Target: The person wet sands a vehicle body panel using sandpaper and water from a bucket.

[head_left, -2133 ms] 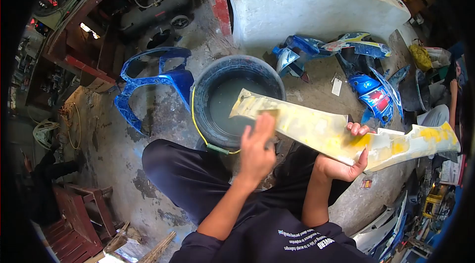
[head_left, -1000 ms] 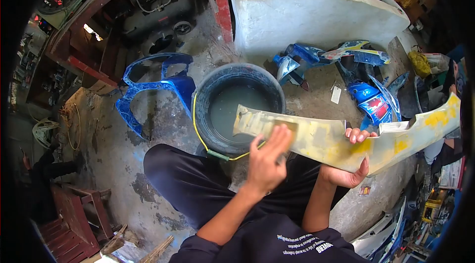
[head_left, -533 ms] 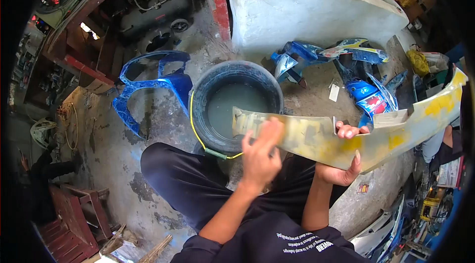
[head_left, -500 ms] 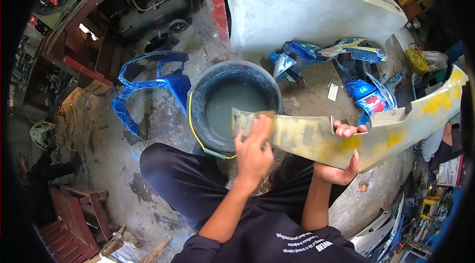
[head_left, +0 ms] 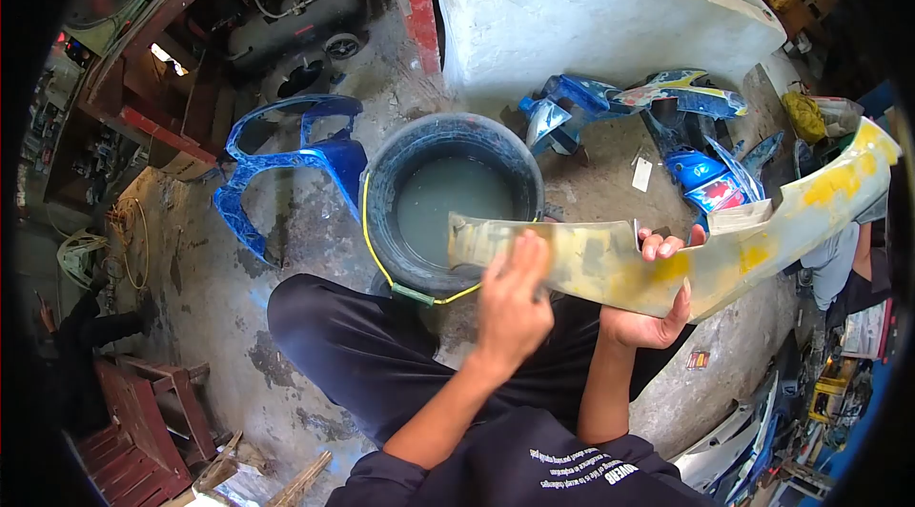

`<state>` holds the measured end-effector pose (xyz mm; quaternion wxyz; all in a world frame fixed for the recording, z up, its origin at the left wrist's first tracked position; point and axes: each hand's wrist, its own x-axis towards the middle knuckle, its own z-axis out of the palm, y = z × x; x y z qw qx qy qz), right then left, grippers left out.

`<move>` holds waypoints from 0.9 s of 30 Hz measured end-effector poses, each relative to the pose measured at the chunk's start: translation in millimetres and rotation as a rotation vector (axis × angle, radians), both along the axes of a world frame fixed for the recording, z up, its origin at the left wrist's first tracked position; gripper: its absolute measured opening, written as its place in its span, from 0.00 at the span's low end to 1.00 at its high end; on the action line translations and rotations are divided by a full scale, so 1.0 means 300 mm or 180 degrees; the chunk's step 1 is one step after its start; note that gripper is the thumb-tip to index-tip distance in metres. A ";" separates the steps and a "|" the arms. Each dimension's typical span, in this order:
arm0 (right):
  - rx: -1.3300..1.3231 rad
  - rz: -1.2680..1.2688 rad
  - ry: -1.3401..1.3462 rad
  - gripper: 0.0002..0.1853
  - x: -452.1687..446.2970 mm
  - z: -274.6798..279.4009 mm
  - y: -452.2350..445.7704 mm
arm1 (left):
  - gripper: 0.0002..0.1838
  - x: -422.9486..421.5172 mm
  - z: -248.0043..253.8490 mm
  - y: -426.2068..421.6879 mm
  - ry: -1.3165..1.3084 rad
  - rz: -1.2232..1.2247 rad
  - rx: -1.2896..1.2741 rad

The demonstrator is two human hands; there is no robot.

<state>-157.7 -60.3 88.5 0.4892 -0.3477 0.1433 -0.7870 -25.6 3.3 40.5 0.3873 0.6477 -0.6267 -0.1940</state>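
A long cream and yellow-patched panel (head_left: 610, 264) stretches from over the bucket to the far right. My right hand (head_left: 658, 293) grips its lower edge from beneath, fingertips showing at the notch and the thumb along the front. Slightly blurred, my left hand (head_left: 515, 302) presses a small brownish pad (head_left: 541, 238) on the panel's left part, its fingers together over the pad. Behind the panel's left end stands a dark bucket (head_left: 391, 150) of cloudy water, with a yellow handle hanging over its near side.
A blue frame-like part (head_left: 329, 154) lies left of the bucket. More blue fairing pieces (head_left: 705, 178) lie on the right, in front of a low white wall (head_left: 600, 26). A red wooden stool (head_left: 138, 421) stands lower left. Another person's leg (head_left: 831, 269) shows at right.
My left hand has moved back and forth along the panel with the pad, now further right than half a second ago. The panel's right end has risen since the earliest frame; my right hand keeps its grip.
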 end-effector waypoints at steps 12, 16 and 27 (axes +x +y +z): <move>-0.0158 -0.0015 0.0221 0.36 0.021 0.014 0.021 | 0.41 -0.035 0.102 0.025 0.1113 -0.0438 -0.0030; -0.0119 0.0033 0.0008 0.34 0.010 0.011 0.027 | 0.38 0.039 -0.004 -0.048 0.0883 0.0313 0.0321; -0.0164 0.0130 -0.0141 0.31 -0.024 -0.009 0.015 | 0.37 0.079 -0.108 -0.047 0.0646 0.0211 0.0291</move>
